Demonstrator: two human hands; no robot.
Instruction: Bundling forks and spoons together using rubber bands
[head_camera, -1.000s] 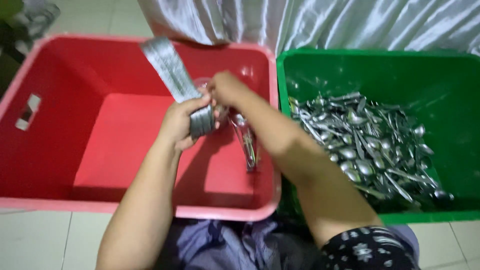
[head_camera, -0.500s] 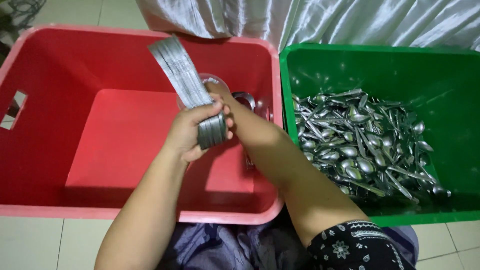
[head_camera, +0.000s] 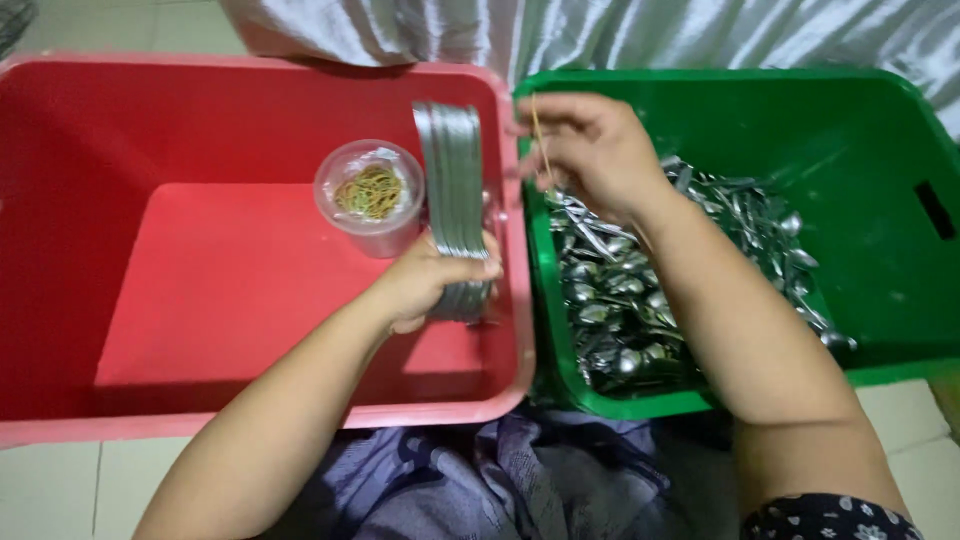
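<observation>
My left hand (head_camera: 432, 282) grips a stacked bundle of metal spoons (head_camera: 453, 190), handles pointing away from me, over the right side of the red bin (head_camera: 200, 400). My right hand (head_camera: 590, 150) is raised over the green bin (head_camera: 860, 110) and pinches a thin yellowish rubber band (head_camera: 538, 130) between its fingertips. A heap of loose metal spoons (head_camera: 650, 290) fills the left half of the green bin below that hand. A small clear plastic cup (head_camera: 371, 198) holding rubber bands stands in the red bin, just left of the bundle.
The two bins sit side by side on a pale tiled floor (head_camera: 60, 490). Shiny grey fabric (head_camera: 600, 35) hangs behind them. Purple patterned cloth (head_camera: 500, 480) covers my lap at the near edge.
My right hand has left the bundle and moved right over the green bin, now holding a rubber band. The clear cup, hidden before, is in plain view. The bundle now stands straighter.
</observation>
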